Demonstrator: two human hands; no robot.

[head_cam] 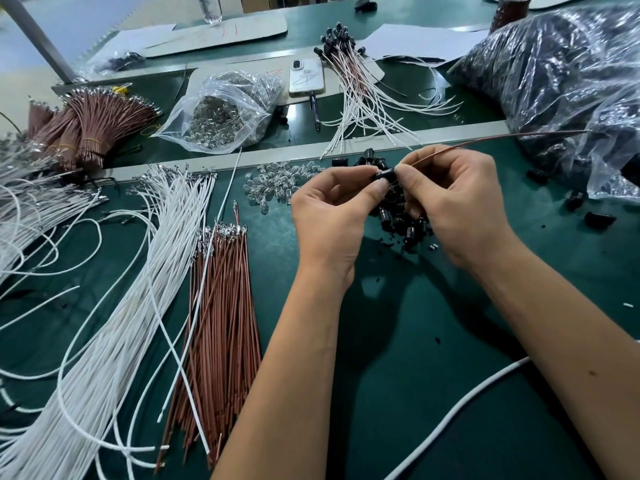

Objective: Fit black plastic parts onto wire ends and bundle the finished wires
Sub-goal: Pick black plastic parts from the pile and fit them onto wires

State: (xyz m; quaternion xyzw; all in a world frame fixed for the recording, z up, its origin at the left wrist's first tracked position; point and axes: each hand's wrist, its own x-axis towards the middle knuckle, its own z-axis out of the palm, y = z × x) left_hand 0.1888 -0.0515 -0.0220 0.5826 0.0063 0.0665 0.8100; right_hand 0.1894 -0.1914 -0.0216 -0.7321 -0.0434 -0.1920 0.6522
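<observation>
while left hand [334,206] pinches black part [385,175], right hand [457,199] feeds brown wire [485,141].

Green work table [398,375], loose white wires [114,306] at left, brown wires [221,323] beside them, heap of black plastic parts [398,216] mid-table, small glass bulbs [277,185], clear bulb bag [225,112], phone [307,77], finished wires [360,98], big plastic bag [561,81] at right
</observation>
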